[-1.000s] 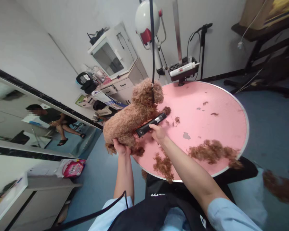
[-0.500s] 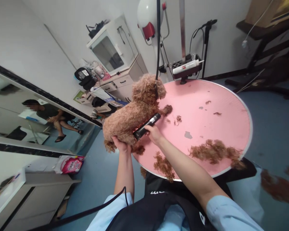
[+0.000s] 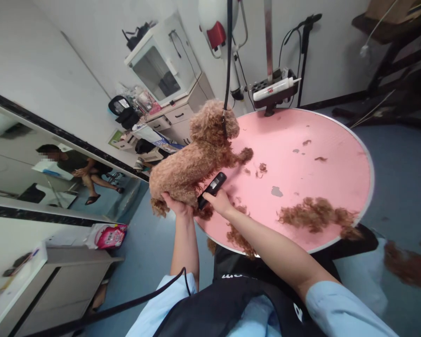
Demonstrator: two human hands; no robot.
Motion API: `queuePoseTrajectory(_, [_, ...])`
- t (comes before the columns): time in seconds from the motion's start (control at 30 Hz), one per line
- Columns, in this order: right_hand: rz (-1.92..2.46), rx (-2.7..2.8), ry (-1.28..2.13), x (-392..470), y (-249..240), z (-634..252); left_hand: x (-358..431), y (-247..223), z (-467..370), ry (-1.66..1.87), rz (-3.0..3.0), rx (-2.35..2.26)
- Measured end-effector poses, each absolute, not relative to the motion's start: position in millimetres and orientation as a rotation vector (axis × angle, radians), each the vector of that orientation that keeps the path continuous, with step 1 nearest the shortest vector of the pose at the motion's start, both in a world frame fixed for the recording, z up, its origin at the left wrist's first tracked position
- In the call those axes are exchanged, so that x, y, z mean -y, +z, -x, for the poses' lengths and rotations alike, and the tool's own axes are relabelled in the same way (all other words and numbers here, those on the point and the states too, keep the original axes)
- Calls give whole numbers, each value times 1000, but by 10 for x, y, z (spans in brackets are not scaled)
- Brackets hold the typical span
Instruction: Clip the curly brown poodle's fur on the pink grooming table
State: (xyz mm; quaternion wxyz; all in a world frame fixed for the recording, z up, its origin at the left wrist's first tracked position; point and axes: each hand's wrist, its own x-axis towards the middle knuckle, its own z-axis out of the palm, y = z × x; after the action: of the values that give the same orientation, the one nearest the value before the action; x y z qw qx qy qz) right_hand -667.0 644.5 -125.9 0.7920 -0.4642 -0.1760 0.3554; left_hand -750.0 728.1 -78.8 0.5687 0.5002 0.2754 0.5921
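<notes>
Holding black clippers [image 3: 215, 184] – right hand [image 3: 219, 201], grip snug, left hand [image 3: 180, 207] against curly dog [image 3: 184, 169] – its spread unclear

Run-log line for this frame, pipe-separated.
left hand: on dog, rear end | right hand: holding black clipper, low at dog's side | black tether: at dog's neck | fur clumps: on pink table

Round pink tabletop [image 3: 337, 173]: brown dog [image 3: 185, 164] at 9 o'clock; larger hair clump [image 3: 310, 216] near 5, smaller clump [image 3: 235, 238] at 7.
</notes>
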Motion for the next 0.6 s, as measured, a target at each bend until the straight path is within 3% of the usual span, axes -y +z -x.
queuePoseTrajectory(0.23, [1130,344,642,-6365,-1185,6704,-7315,-801,7477,1423,-1107,-631])
queuePoseTrajectory(0.5, [1561,922,725,-6231,-1276,6870,-7178,-644,7437,1496,-976,-478])
queuePoseTrajectory(0.6, [1606,888,658,-6174,-1223,6710,-7137,-640,7473,1447,-1012,-418])
